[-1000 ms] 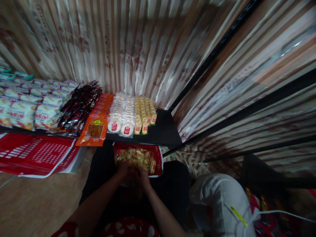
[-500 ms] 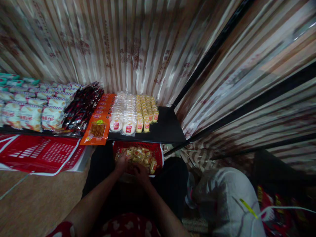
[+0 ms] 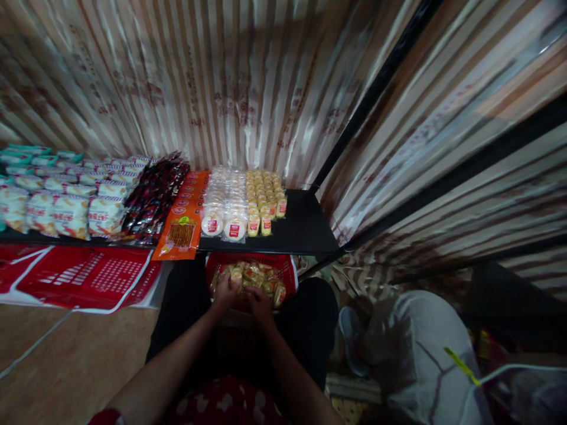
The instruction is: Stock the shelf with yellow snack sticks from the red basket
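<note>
A red plastic basket (image 3: 290, 276) between my knees holds many small yellow wrapped snack packs (image 3: 259, 274). My left hand (image 3: 225, 293) is over the basket's left part, its fingers closed on one yellow snack pack (image 3: 236, 275) with the label side up. My right hand (image 3: 260, 304) is at the basket's near side, fingers bent together and touching the packs; whether it grips one is too dark to make out. On the black shelf (image 3: 305, 221) just beyond, rows of matching yellow packs (image 3: 266, 203) stand beside clear-wrapped round white crackers (image 3: 224, 206).
Further left on the shelf are an orange snack bag (image 3: 179, 230), dark shiny packets (image 3: 155, 198) and white snack bags (image 3: 104, 212). Red baskets (image 3: 88, 277) sit below. A person's light-trousered knee (image 3: 425, 330) is close on my right. Black frame bars (image 3: 381, 88) cross the striped sheeting.
My left hand has turned and lifted slightly, and the yellow pack in it now shows clearly. My right hand has shifted a little up in the basket. The view has moved slightly.
</note>
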